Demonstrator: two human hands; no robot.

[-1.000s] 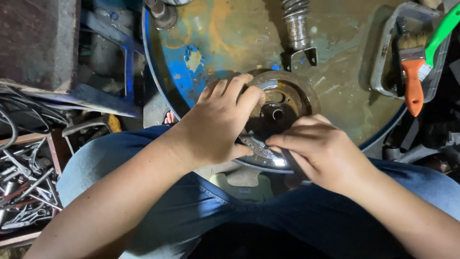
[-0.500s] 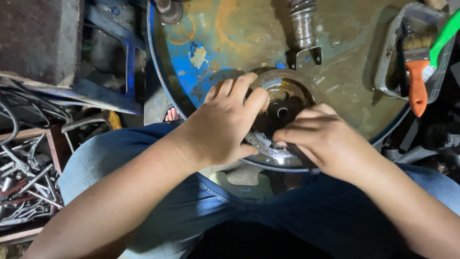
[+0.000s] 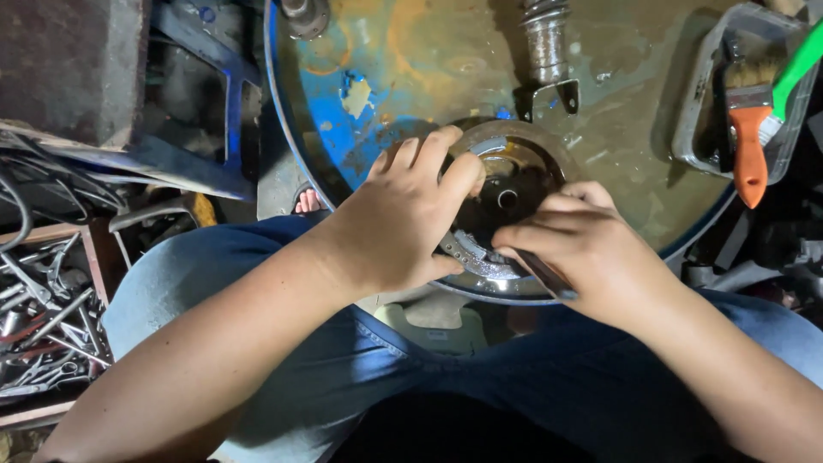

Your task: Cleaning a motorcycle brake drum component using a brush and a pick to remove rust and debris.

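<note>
At frame centre, left hand (image 3: 403,223) clamps round metal drum plate (image 3: 514,210) by its rim on blue drum lid (image 3: 386,77); right hand (image 3: 591,257) pinches thin dark tool (image 3: 544,274). Plate judged heavy, stiff, greasy: grip rim.

Brush (image 3: 748,129) in tray (image 3: 699,129), right of drum (image 3: 411,60)

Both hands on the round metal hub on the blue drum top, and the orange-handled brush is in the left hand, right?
Not quite. The head view shows the orange-handled brush lying in a grey tray at the far right, in neither hand. The left hand and right hand are both on the round metal hub on the blue drum top.
</note>
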